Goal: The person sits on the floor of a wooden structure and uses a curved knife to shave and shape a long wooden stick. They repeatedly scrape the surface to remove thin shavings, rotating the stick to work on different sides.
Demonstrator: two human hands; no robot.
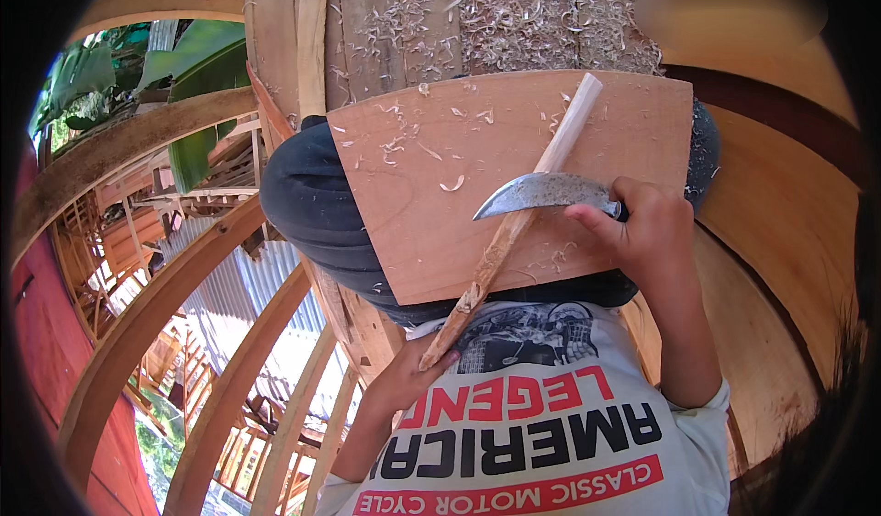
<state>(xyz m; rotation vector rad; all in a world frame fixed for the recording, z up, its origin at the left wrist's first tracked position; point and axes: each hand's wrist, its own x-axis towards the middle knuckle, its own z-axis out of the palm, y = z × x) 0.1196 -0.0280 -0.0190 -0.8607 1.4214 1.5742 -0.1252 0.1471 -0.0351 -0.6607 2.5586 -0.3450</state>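
My right hand (648, 227) is closed round the dark handle of a curved knife (546, 191), thumb laid toward the blade. The blade points left and crosses over a wooden stick (489, 263), apparently against it. Pale, freshly cut wood shows on the stick's far part, while the near part is browner and rough. My left hand (407, 375) grips the stick's near end, close to my shirt. Beneath both lies a flat wooden board (404, 208) across my lap, the stick running diagonally over it. Curled shavings (452, 184) are scattered on the board.
Dark trousers (307, 208) cover my bent legs under the board. Beyond it, a plank floor (367, 29) is thick with shavings. Curved wooden ribs (156, 319) rise on the left, with gaps between them. Curved planking (780, 195) closes in the right side.
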